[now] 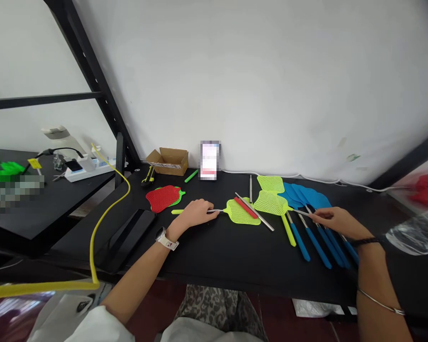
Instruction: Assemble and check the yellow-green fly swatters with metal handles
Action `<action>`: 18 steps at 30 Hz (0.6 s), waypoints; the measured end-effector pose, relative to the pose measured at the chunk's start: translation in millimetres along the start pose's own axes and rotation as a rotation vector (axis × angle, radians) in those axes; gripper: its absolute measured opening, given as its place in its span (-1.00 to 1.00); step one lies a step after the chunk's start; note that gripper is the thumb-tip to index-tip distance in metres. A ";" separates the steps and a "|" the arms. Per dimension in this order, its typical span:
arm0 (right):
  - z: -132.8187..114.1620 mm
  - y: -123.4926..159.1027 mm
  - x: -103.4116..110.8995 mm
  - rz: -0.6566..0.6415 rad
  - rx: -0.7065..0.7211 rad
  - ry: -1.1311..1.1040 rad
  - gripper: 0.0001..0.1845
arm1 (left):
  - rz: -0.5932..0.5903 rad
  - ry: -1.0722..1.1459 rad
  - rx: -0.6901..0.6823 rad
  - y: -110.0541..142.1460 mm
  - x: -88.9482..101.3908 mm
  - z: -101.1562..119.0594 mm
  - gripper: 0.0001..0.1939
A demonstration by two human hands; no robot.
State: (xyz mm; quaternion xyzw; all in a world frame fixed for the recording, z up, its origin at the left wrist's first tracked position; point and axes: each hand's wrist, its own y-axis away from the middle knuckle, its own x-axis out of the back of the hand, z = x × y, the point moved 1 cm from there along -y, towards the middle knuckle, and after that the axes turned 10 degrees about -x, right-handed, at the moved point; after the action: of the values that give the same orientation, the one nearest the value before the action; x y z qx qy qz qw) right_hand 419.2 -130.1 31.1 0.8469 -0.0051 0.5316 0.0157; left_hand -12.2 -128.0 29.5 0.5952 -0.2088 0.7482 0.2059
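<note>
My left hand (pixel 199 212) is closed around the thin metal rod of a yellow-green fly swatter lying sideways on the black table. Its mesh head (pixel 235 217) points right, and a red handle (pixel 248 209) and a bare metal rod (pixel 266 222) lie across it. On the other side, my right hand (pixel 337 222) pinches the rod of a second yellow-green fly swatter (pixel 271 203), whose head points left. Behind that one is another yellow-green swatter (pixel 270 184). Several blue fly swatters (pixel 308 195) fan out by my right hand, handles toward me.
Red (pixel 160 198) and green swatter heads lie left of my left hand. Farther back are a cardboard box (pixel 171 160), a green handle (pixel 191 175) and a lit phone (pixel 209 160). A black tablet-like slab (pixel 128 237) and a yellow cable (pixel 92 247) are at the left.
</note>
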 end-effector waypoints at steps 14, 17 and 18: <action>-12.5 1.2 -5.1 -0.194 0.020 -0.049 -0.46 | -0.037 0.108 0.089 -0.9 1.9 -1.2 -0.46; -13.3 -0.9 -9.8 -0.217 0.049 -0.042 -0.46 | -0.024 0.106 0.089 -1.5 0.0 -1.8 -0.46; -14.1 -1.7 -11.3 -0.216 0.060 -0.041 -0.46 | -0.020 0.103 0.086 -1.7 -0.5 -1.9 -0.46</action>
State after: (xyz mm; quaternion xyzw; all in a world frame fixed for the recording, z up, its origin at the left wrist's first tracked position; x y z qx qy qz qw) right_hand 401.6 -128.0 26.9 0.8533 0.1017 0.5093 0.0472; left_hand -12.6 -125.6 28.7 0.5663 -0.1594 0.7840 0.1979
